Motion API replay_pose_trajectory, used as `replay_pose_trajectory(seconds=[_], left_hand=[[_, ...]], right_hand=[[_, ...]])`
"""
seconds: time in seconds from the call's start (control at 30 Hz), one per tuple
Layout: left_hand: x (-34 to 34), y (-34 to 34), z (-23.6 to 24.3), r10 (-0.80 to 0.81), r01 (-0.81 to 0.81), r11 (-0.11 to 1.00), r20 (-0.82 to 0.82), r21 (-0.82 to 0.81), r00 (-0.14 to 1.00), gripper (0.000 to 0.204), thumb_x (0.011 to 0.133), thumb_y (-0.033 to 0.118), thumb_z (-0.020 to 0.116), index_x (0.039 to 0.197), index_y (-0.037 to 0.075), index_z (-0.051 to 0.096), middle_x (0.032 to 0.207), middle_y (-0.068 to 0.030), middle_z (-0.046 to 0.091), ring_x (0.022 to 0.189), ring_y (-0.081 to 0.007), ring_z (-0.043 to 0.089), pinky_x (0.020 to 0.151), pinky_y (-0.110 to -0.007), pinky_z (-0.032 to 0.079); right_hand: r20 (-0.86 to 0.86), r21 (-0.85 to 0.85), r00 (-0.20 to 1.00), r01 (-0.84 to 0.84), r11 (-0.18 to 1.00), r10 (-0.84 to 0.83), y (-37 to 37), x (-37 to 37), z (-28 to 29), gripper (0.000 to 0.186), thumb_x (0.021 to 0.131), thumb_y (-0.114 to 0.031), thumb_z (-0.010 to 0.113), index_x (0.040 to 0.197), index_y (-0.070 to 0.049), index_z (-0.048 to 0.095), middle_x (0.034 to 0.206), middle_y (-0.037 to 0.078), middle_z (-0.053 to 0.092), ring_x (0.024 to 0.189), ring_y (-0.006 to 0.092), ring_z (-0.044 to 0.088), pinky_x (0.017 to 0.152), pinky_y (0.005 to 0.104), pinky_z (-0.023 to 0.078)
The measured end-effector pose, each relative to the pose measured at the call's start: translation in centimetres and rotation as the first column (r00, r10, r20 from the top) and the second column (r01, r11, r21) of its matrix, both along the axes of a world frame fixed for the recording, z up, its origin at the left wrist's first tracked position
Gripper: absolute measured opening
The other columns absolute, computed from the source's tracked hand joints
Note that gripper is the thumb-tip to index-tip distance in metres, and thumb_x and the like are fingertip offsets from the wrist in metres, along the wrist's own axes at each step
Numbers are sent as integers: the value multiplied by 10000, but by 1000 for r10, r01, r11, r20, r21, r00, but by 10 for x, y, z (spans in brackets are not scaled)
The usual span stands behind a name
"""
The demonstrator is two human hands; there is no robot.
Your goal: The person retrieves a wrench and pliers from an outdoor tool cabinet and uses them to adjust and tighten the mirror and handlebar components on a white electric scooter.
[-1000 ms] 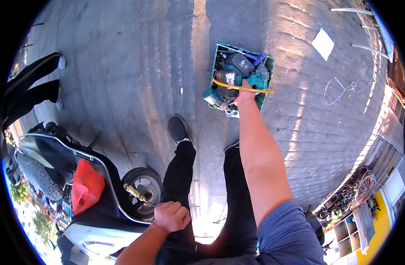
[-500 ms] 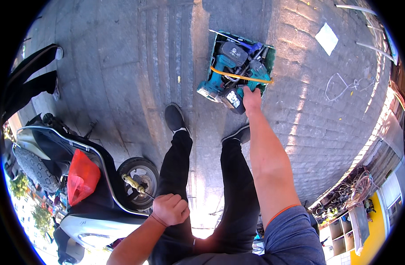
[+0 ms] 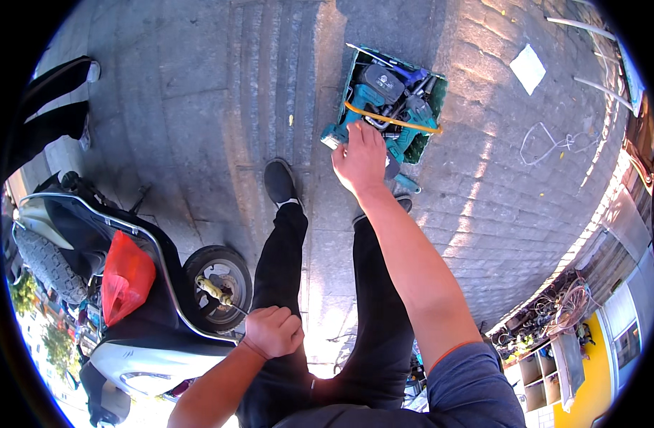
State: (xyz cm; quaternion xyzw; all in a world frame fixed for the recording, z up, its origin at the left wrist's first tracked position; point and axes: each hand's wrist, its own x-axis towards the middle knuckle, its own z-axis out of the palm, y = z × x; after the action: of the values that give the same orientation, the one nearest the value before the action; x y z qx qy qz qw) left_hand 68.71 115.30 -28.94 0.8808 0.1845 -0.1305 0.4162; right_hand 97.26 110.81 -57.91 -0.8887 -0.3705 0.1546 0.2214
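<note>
My left hand is closed around the metal shaft of a screwdriver with a yellowish handle, which points away to the left. Just above the near side of a green crate, my right hand has its thumb apart from its fingers. It is over a teal cordless power tool and hides part of it. Several tools fill the crate, including a black battery pack and another teal power tool. A yellow-orange handle arches across them. A teal end of a tool sticks out below the crate.
A scooter with a rear wheel and a red plastic bag stands at my left. Another person's legs are at the far left. White paper and a loose white cord lie on the paving at right.
My right hand has left the teal tool at the crate's right side and moved left, over the other teal tool. My left hand still holds the screwdriver in nearly the same place.
</note>
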Motion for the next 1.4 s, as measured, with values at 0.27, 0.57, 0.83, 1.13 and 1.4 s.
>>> replay_pose_trajectory(seconds=[0.27, 0.57, 0.83, 1.13, 1.4], left_hand=[[-7, 6, -2, 15, -15, 1000, -22, 3, 1000, 286, 659, 131, 778, 622, 168, 497, 626, -16, 474, 515, -223, 531, 459, -379, 406], [-6, 8, -1, 17, -17, 1000, 0, 17, 1000, 295, 657, 137, 778, 622, 171, 488, 627, -9, 469, 517, -220, 531, 463, -371, 411], [-3, 7, -3, 16, -16, 1000, 4, 7, 1000, 284, 648, 135, 781, 629, 166, 499, 633, -12, 480, 521, -221, 536, 466, -373, 417], [1, 4, -4, -11, 11, 1000, 7, -3, 1000, 274, 644, 127, 768, 618, 176, 499, 625, -4, 469, 510, -212, 526, 461, -366, 400], [4, 3, -6, -26, 26, 999, -12, -24, 1000, 283, 642, 119, 788, 613, 159, 510, 618, -18, 468, 512, -230, 528, 462, -380, 406]], right_hand=[[-272, -774, 803, 145, 616, -531, 71, 54, -65, 675, 1013, -562, 625, 1413, -33, 497, 1321, 202, 746, 1234, 422, 724, 979, 518, 581], [-378, -599, 680, 339, 726, -629, 29, 49, -79, 771, 961, -517, 743, 1438, 34, 492, 1370, 299, 701, 1337, 441, 656, 1108, 489, 522], [-586, -160, 538, 655, 738, -605, -34, 23, -106, 531, 943, -288, 783, 1319, 30, 588, 1227, 172, 768, 1130, 316, 748, 996, 414, 559], [-526, -265, 607, 547, 794, -595, -55, -19, -79, 452, 868, -249, 787, 1209, -51, 567, 950, 208, 746, 919, 423, 746, 857, 506, 572], [-449, -521, 700, 300, 799, -555, -63, -20, -62, 589, 843, -182, 782, 1359, -86, 515, 1180, 267, 699, 1180, 474, 645, 1008, 540, 531]])
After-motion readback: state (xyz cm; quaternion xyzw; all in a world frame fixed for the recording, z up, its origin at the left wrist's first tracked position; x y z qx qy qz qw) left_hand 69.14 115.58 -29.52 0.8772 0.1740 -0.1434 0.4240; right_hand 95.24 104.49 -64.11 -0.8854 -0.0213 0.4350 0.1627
